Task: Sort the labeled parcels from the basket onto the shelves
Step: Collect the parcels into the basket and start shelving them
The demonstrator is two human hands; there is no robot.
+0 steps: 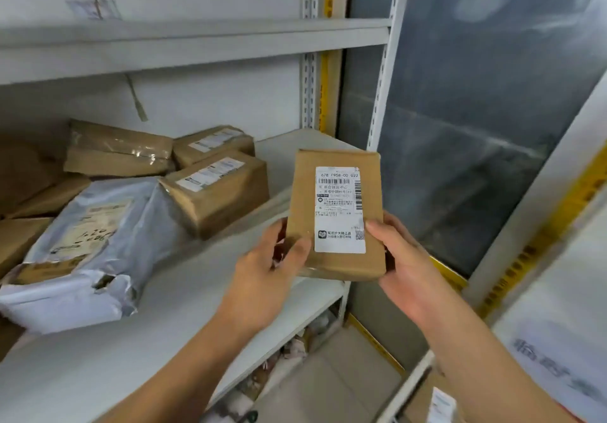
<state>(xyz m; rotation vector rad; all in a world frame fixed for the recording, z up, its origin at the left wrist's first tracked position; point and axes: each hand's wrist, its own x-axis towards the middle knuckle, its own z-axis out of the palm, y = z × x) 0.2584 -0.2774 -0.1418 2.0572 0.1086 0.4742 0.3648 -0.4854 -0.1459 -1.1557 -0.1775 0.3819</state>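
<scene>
A flat brown cardboard parcel (331,193) with a white printed label stands upright in both my hands, over the right end of the white shelf (184,298). My left hand (266,278) grips its lower left edge, thumb on the front. Along the lower right edge my right hand (404,258) holds it, thumb touching the label. The basket is out of view.
On the shelf's left lie several brown labeled boxes (220,189) and a torn grey-white mailer bag (88,245). Another shelf board (193,45) runs above. A perforated metal upright (384,87) and a dark glass panel stand to the right. More parcels sit on a lower shelf (289,353).
</scene>
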